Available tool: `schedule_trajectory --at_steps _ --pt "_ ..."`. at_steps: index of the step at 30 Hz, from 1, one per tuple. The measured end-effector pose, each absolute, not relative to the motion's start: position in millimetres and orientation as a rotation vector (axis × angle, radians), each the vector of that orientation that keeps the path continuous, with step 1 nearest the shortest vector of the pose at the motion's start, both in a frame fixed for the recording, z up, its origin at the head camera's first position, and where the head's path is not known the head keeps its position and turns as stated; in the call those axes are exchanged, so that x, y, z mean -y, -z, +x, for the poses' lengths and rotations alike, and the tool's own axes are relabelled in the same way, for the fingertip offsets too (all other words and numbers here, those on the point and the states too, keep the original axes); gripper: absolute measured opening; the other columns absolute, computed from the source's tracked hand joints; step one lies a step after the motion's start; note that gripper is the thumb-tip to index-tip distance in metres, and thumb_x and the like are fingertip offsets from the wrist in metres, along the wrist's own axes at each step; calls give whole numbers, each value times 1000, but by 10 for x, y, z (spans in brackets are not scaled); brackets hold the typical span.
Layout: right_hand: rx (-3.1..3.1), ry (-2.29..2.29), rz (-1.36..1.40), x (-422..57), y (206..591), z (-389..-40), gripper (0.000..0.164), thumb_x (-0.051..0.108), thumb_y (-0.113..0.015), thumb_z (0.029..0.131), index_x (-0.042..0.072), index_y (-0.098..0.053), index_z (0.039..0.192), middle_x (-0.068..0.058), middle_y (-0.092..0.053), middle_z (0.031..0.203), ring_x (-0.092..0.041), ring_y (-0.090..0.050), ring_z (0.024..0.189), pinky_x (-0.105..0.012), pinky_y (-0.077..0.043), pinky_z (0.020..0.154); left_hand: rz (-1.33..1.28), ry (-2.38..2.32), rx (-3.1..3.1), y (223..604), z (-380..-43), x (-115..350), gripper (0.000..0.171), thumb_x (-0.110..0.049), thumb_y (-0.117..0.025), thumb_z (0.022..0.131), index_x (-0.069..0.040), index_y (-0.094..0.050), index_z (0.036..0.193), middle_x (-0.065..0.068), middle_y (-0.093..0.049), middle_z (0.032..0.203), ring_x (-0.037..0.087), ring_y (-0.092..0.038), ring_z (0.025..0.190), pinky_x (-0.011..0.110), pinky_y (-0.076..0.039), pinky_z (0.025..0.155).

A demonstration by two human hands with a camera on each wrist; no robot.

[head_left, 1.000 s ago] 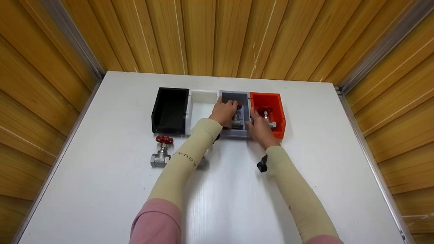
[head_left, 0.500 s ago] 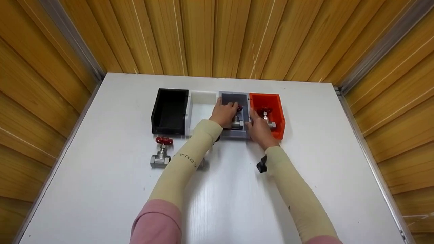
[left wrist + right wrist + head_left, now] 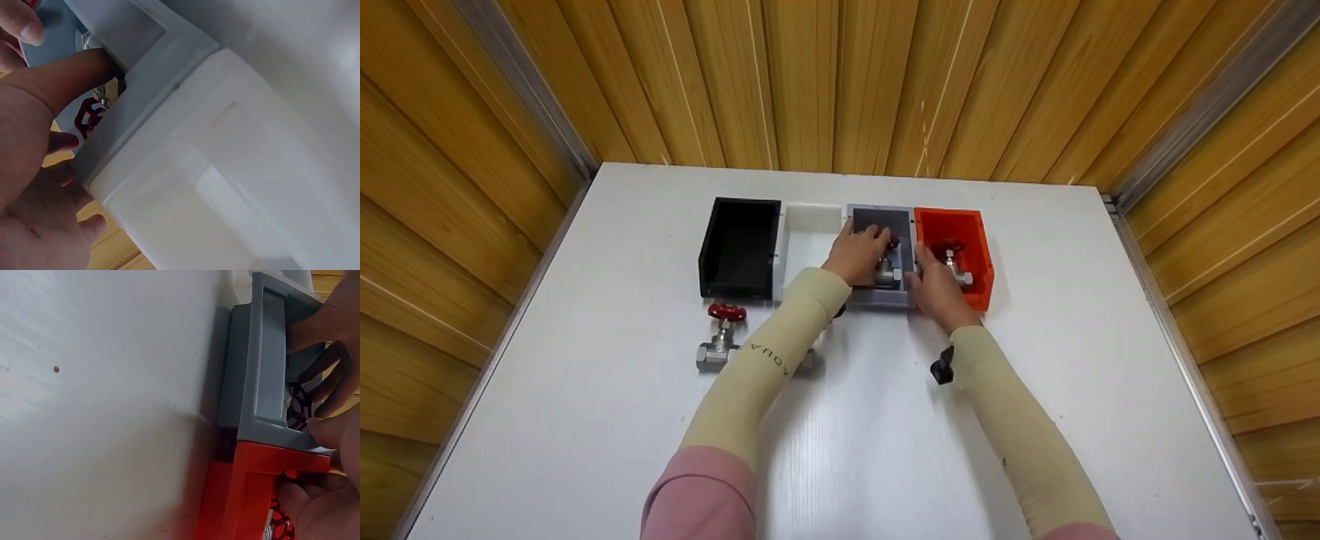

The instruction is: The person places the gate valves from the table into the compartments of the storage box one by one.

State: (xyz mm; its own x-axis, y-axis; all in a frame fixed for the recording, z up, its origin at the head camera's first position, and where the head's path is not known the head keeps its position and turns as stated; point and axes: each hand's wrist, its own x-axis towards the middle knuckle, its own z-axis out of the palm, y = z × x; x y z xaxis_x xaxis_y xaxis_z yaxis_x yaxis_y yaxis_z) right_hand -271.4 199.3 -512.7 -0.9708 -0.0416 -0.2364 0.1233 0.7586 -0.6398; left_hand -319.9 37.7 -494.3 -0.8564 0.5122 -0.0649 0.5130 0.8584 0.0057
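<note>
In the head view my left hand [image 3: 855, 255] reaches into the grey bin [image 3: 877, 298]. Its thumb and fingers surround a metal valve with a red handwheel [image 3: 90, 115], partly hidden behind them; I cannot tell whether they grip it. My right hand [image 3: 937, 289] pinches the adjoining side walls of the grey bin and the orange bin [image 3: 971, 225]. In the right wrist view some of its fingers [image 3: 295, 498] are inside the orange bin, with a fingertip over the grey wall. A second red-wheeled valve [image 3: 951, 262] lies in the orange bin.
Left of the grey bin stand a white bin [image 3: 810, 232] and a black bin [image 3: 739, 247], side by side. A valve [image 3: 720, 341] lies on the white table [image 3: 870, 420] before the black bin. Another valve end [image 3: 808, 362] shows beside my left forearm. Wood-patterned walls [image 3: 802, 82] enclose the table.
Both hands stay at the same places on the bins. The view shifts very slightly; the bins and valves keep their arrangement.
</note>
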Motion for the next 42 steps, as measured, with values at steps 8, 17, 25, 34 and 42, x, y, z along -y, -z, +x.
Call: schedule_trajectory --at_steps 8,17,25,34,42 --pt "-2736 1013 31 -2005 5123 -2719 70 24 -50 94 30 -4 146 2 -8 155 -19 -11 142 -44 -17 113 859 21 -2976 4873 -3112 -276 62 -21 -66 81 -14 -38 136 10 -45 136 24 -48 122 46 -37 103" --pt "-2769 1012 40 -2036 5084 -2713 73 27 -56 90 31 -9 146 2 -6 155 -25 -10 143 -48 -19 111 898 -99 -3004 4859 -3027 -148 64 -17 -69 78 -14 -39 134 12 -44 136 27 -54 114 43 -48 90" --pt "-2813 1032 -1 -2012 4997 -2732 73 30 -57 89 29 -12 147 5 -11 155 -21 -16 142 -45 -24 110 890 -204 -2982 4807 -2922 8 73 -16 -71 77 -13 -34 140 14 -37 143 26 -45 126 40 -48 92" --pt "-2831 1068 -66 -1943 4924 -2723 72 31 -56 89 32 -12 146 7 -13 154 -16 -18 141 -42 -26 110 896 -242 -2986 4775 -2856 199 78 -23 -74 75 -16 -32 141 12 -37 143 26 -49 123 40 -47 93" --pt "-2823 1098 -121 -1841 4913 -2706 71 29 -57 89 38 -13 144 5 -14 154 -16 -17 141 -43 -26 110 868 -242 -3007 4759 -2795 369 80 -26 -76 72 -14 -34 140 11 -40 142 26 -57 111 42 -51 81"
